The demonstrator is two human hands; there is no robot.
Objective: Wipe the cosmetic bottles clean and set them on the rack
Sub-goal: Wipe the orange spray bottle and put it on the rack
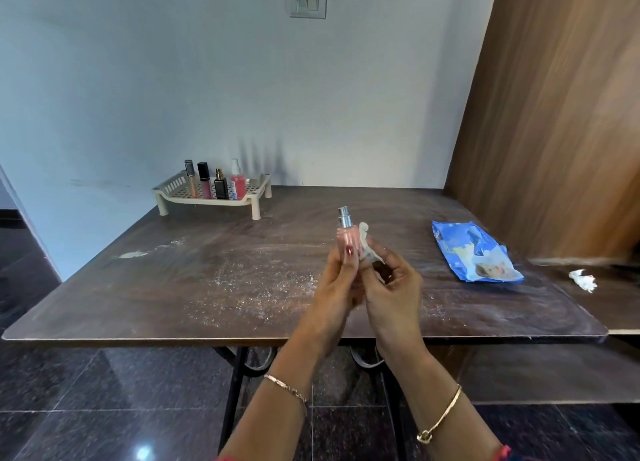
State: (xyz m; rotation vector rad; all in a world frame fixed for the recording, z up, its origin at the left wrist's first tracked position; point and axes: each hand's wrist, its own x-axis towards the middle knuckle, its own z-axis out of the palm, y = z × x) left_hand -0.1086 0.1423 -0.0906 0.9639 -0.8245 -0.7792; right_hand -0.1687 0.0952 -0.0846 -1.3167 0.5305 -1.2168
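the left hand (341, 280) is curled around a small pink bottle (346, 238), with the thumb laid up its front. the right hand (394, 287) pinches a white wipe (365, 233) and holds it against the bottle's right side. the bottle stands straight up, its long way going up and down, and its silver spray top points up. it is held in the air over the table, well in front of the rack and off to the rack's right.

the rack (211, 201) is cream with little holes. it sits on the brown table (173, 287), close to the pale wall behind it. four bottles stand up in a row on the rack: two thin tubes (204, 180), a black bottle (220, 185) and a red spray bottle (237, 180).

white dust is spread on the table in front of the rack. far to the rack's right lies a blue packet (474, 252), and farther right a crumpled tissue (584, 280). a wooden panel (554, 114) stands past that. the floor (104, 408) is dark tile.
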